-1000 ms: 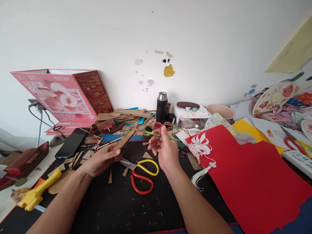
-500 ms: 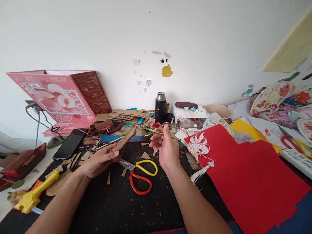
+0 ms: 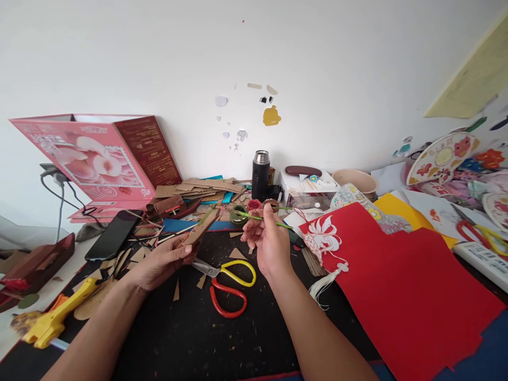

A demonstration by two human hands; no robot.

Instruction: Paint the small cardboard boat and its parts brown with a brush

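Observation:
My left hand (image 3: 169, 259) grips a flat strip of brown cardboard (image 3: 201, 228), which tilts up and away; green paint marks its upper part. Between the thumb and fingers of my right hand (image 3: 272, 238) is a thin green paintbrush (image 3: 284, 226), its tip pointing left at a small jar of green paint (image 3: 238, 216). Whether the tip touches the paint is too small to tell. Behind my right fingers stand a jar of red paint (image 3: 254, 205) and a brownish jar (image 3: 271, 203). Below and between my hands lie scissors (image 3: 234, 286) with one yellow and one red handle loop.
Cardboard scraps (image 3: 198, 188) are heaped at the back beside a black thermos (image 3: 261, 177). Left are a phone (image 3: 114, 234), a yellow glue gun (image 3: 59, 315) and a pink box (image 3: 107, 164). Red card (image 3: 397, 280) with a white tassel (image 3: 322, 290) covers the right.
My right hand has shifted slightly, and the brush tip sits a little lower by the green jar. The left hand and cardboard strip are nearly still.

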